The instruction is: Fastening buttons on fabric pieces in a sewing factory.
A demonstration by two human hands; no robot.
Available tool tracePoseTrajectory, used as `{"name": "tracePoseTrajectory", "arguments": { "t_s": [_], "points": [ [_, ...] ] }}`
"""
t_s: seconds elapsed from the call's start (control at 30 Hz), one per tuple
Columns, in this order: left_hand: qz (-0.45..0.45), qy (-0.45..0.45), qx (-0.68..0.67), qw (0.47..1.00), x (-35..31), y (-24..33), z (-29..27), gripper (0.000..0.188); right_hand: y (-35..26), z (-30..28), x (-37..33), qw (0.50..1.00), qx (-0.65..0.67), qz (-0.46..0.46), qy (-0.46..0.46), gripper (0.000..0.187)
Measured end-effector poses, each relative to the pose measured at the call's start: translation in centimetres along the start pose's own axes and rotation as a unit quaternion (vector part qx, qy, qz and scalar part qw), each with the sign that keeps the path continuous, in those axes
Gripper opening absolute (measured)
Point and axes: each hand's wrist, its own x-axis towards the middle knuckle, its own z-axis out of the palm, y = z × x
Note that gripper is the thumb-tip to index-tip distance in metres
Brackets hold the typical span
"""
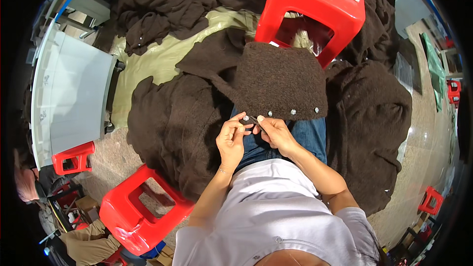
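A dark brown knit garment [281, 76] lies across my lap over blue jeans, with several shiny, pale buttons [293, 112] along its near edge. At the left end of that edge, my left hand [231, 137] pinches the fabric by another button [246, 117]. Close beside it, my right hand [277, 134] is closed around a small dark tool [255, 120] whose narrow tip points toward that button. Fingers cover most of the tool, so its exact kind does not show.
Heaps of brown knit garments lie left [172, 128] and right [367, 133] of me, with more beyond on yellowish sheeting [148, 71]. A red stool [320, 0] stands ahead, another red stool [143, 207] behind left. A white panel-sided unit [74, 88] stands left.
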Motion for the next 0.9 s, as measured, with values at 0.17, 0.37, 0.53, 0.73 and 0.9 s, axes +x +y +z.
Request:
{"name": "tracePoseTrajectory", "arguments": {
  "t_s": [0.17, 0.37, 0.53, 0.73, 0.9],
  "points": [
    [-0.028, 0.01, -0.049, 0.998, -0.3, -1.1, -0.6, 0.007, -0.1, 0.4, -0.2, 0.999, 0.028, 0.039, -0.018, 0.048],
    [-0.03, 0.015, -0.036, 0.999, -0.3, -1.3, -0.7, 0.008, 1.6, 0.5, 1.0, 0.982, -0.172, -0.055, 0.053, 0.049],
    [-0.035, 0.012, -0.024, 0.999, -0.3, -0.9, -0.7, 0.006, 1.6, 0.7, 1.3, 0.992, -0.116, -0.008, 0.05, 0.048],
    [-0.026, -0.01, 0.003, 1.0, -0.4, -1.1, -1.0, 0.008, 0.0, 0.4, 0.7, 0.992, 0.058, 0.114, -0.018, 0.046],
    [-0.031, -0.014, -0.023, 0.999, -0.5, -1.0, -1.1, 0.007, -0.2, 0.0, 0.5, 0.989, 0.065, 0.12, -0.06, 0.046]
  ]
}}
